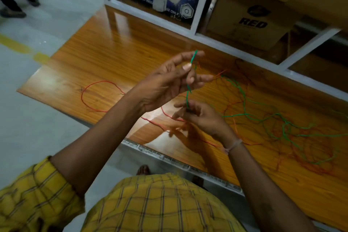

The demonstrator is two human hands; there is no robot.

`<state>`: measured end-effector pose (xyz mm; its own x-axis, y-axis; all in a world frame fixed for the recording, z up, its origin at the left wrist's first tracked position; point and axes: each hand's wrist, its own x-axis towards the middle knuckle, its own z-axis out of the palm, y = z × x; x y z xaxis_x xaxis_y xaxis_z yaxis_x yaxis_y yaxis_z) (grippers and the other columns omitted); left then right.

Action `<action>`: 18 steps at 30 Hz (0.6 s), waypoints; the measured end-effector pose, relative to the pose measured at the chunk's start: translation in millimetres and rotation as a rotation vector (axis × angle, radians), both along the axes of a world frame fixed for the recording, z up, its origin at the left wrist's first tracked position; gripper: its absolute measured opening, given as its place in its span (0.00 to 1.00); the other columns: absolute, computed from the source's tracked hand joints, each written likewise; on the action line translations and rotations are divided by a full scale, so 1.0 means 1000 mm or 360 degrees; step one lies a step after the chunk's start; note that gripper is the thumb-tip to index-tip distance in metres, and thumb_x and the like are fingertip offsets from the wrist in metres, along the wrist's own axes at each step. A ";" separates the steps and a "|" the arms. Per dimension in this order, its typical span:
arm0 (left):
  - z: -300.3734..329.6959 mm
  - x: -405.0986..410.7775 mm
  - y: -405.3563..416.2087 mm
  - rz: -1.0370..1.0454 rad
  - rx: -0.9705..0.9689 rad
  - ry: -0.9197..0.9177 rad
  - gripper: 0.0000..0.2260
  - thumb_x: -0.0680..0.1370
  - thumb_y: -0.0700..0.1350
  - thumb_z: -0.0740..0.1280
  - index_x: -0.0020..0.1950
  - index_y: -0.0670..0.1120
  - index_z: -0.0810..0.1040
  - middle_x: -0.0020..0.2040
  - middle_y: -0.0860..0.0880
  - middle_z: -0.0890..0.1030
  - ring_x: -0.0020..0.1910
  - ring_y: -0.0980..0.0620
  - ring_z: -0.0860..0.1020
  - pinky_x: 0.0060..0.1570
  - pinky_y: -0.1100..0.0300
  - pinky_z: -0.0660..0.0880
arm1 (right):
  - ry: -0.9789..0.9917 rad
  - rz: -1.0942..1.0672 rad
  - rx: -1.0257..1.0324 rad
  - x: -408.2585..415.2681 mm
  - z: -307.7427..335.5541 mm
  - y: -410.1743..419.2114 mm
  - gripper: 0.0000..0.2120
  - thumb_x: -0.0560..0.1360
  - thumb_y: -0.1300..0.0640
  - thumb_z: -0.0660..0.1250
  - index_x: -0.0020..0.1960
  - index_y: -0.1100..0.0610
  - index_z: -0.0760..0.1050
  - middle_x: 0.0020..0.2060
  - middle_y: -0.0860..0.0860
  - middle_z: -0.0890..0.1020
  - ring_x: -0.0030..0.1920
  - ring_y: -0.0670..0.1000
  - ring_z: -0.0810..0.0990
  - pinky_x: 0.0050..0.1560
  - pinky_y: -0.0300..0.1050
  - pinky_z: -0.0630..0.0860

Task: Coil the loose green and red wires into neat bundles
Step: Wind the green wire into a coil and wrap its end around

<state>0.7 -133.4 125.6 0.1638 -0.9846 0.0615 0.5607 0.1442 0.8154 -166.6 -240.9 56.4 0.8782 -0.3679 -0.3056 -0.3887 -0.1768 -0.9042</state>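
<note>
Head view: both hands' grip point(167, 83) point(199, 117) pinching green wire point(188, 90) above table point(113, 47).

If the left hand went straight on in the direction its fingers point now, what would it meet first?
Probably the tangle of green wire and red wire on the table. The left hand points toward the right of the picture, fingers pinching the green strand. Depth is unclear; it may pass above them.

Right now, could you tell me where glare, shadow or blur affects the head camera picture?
Head view: glare streaks the wooden table at its far left; the hands' shadow falls beneath the right hand; the wire tangle at right looks soft; wide-angle distortion bends the edges.
</note>
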 end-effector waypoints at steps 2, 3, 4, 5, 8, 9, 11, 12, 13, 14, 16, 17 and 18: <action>0.001 -0.001 -0.015 0.0073 -0.0057 0.0016 0.21 0.89 0.37 0.54 0.83 0.44 0.61 0.42 0.47 0.80 0.72 0.37 0.78 0.74 0.37 0.68 | 0.0059 0.0053 -0.0105 -0.012 0.006 -0.003 0.12 0.81 0.64 0.70 0.64 0.60 0.78 0.44 0.50 0.89 0.49 0.46 0.88 0.55 0.38 0.79; 0.000 -0.002 -0.023 0.0125 -0.0080 0.0003 0.22 0.89 0.37 0.54 0.83 0.45 0.59 0.42 0.47 0.80 0.74 0.36 0.76 0.71 0.39 0.70 | 0.0067 0.0064 -0.0137 -0.018 0.009 -0.005 0.13 0.81 0.64 0.72 0.65 0.60 0.78 0.41 0.46 0.88 0.46 0.42 0.87 0.51 0.33 0.77; 0.000 -0.003 -0.030 0.0187 -0.0103 -0.0022 0.22 0.89 0.38 0.54 0.84 0.45 0.57 0.42 0.47 0.80 0.75 0.35 0.75 0.68 0.42 0.72 | 0.0075 0.0088 -0.0183 -0.025 0.012 -0.008 0.15 0.80 0.62 0.74 0.65 0.58 0.78 0.40 0.42 0.86 0.44 0.40 0.86 0.50 0.31 0.75; 0.001 -0.004 -0.036 0.0266 -0.0123 -0.0064 0.23 0.89 0.39 0.54 0.85 0.45 0.56 0.43 0.47 0.81 0.75 0.36 0.75 0.65 0.44 0.73 | 0.0078 0.0113 -0.0257 -0.030 0.015 -0.012 0.16 0.79 0.58 0.75 0.65 0.54 0.78 0.40 0.38 0.86 0.45 0.39 0.86 0.50 0.33 0.75; 0.006 -0.002 -0.053 0.0562 -0.0159 -0.0375 0.23 0.90 0.39 0.55 0.84 0.46 0.54 0.44 0.47 0.81 0.73 0.37 0.78 0.62 0.49 0.76 | 0.0104 0.0238 -0.0561 -0.047 0.019 -0.032 0.12 0.77 0.53 0.74 0.60 0.47 0.81 0.43 0.41 0.86 0.49 0.42 0.85 0.55 0.50 0.79; 0.009 0.000 -0.058 0.0664 -0.0170 -0.0579 0.23 0.89 0.39 0.55 0.83 0.44 0.54 0.45 0.47 0.81 0.70 0.38 0.80 0.66 0.49 0.77 | 0.0110 0.0248 -0.0601 -0.051 0.020 -0.039 0.10 0.77 0.54 0.73 0.58 0.48 0.82 0.42 0.44 0.86 0.48 0.44 0.85 0.54 0.52 0.80; 0.014 0.005 -0.067 0.0828 -0.0175 -0.1046 0.22 0.89 0.39 0.57 0.82 0.41 0.56 0.42 0.43 0.81 0.58 0.41 0.84 0.71 0.46 0.76 | 0.0152 0.0134 -0.0550 -0.063 0.018 -0.054 0.08 0.79 0.61 0.70 0.55 0.52 0.83 0.38 0.49 0.85 0.42 0.41 0.85 0.45 0.48 0.80; 0.016 0.006 -0.070 0.0877 -0.0139 -0.1261 0.21 0.89 0.39 0.58 0.82 0.41 0.57 0.41 0.40 0.81 0.53 0.40 0.84 0.69 0.47 0.77 | 0.0185 0.0053 -0.0517 -0.070 0.015 -0.063 0.08 0.80 0.65 0.67 0.54 0.54 0.82 0.35 0.49 0.84 0.38 0.39 0.84 0.40 0.44 0.77; 0.018 0.008 -0.073 0.0904 -0.0083 -0.1434 0.21 0.89 0.40 0.58 0.82 0.42 0.58 0.41 0.38 0.81 0.50 0.40 0.84 0.65 0.47 0.78 | 0.0201 -0.0038 -0.0477 -0.077 0.014 -0.071 0.08 0.81 0.67 0.66 0.53 0.57 0.81 0.34 0.47 0.83 0.35 0.38 0.83 0.38 0.42 0.76; 0.018 0.009 -0.075 0.0907 -0.0018 -0.1562 0.21 0.89 0.41 0.59 0.81 0.43 0.59 0.41 0.38 0.81 0.47 0.41 0.83 0.60 0.47 0.78 | 0.0199 -0.0119 -0.0467 -0.084 0.013 -0.080 0.07 0.81 0.68 0.66 0.51 0.58 0.80 0.34 0.46 0.84 0.34 0.39 0.83 0.38 0.43 0.76; 0.013 0.009 -0.078 0.0815 0.0099 -0.1677 0.21 0.89 0.42 0.59 0.81 0.44 0.60 0.41 0.40 0.82 0.45 0.44 0.83 0.55 0.49 0.78 | 0.0170 -0.0220 -0.0353 -0.097 0.013 -0.094 0.02 0.81 0.66 0.68 0.50 0.61 0.78 0.37 0.49 0.84 0.33 0.47 0.82 0.39 0.47 0.78; 0.009 0.008 -0.080 0.0732 0.0143 -0.1673 0.20 0.89 0.42 0.59 0.81 0.44 0.60 0.41 0.41 0.83 0.45 0.45 0.84 0.56 0.47 0.78 | 0.0158 -0.0249 -0.0242 -0.103 0.018 -0.097 0.01 0.81 0.67 0.68 0.52 0.63 0.77 0.36 0.52 0.82 0.32 0.50 0.81 0.36 0.47 0.78; 0.005 0.005 -0.082 0.0643 0.0177 -0.1649 0.21 0.89 0.43 0.59 0.81 0.44 0.60 0.42 0.42 0.83 0.47 0.46 0.84 0.59 0.46 0.79 | 0.0172 -0.0246 -0.0149 -0.107 0.022 -0.099 0.02 0.82 0.68 0.67 0.54 0.65 0.77 0.35 0.54 0.80 0.29 0.52 0.80 0.34 0.45 0.77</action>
